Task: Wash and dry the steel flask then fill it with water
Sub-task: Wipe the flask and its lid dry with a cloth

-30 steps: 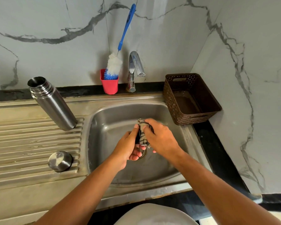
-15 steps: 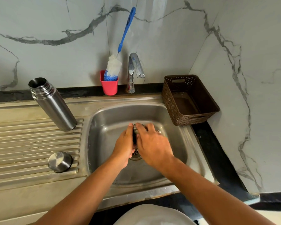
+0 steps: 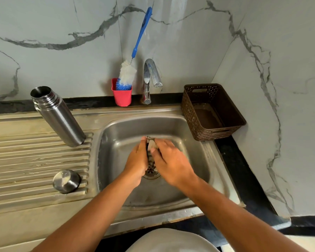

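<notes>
The steel flask [image 3: 58, 115] stands open and uncapped on the ribbed draining board, left of the sink basin [image 3: 116, 135]. Its steel cap [image 3: 66, 180] lies on the board nearer to me. Over the drain, my left hand [image 3: 137, 160] and my right hand [image 3: 171, 160] press together around a small checked cloth [image 3: 151, 148], which is mostly hidden between them. The tap [image 3: 151, 77] stands behind the basin and no water runs from it.
A blue-handled bottle brush [image 3: 133, 64] stands in a red cup [image 3: 121, 94] beside the tap. A brown plastic basket [image 3: 211, 111] sits at the basin's right corner. Marble walls close the back and right. A white rounded object [image 3: 171, 240] is at the bottom edge.
My hands have closed tighter around the cloth and sunk lower over the drain; the cloth, raised and visible a second ago, is now nearly hidden. Flask and cap have not moved.
</notes>
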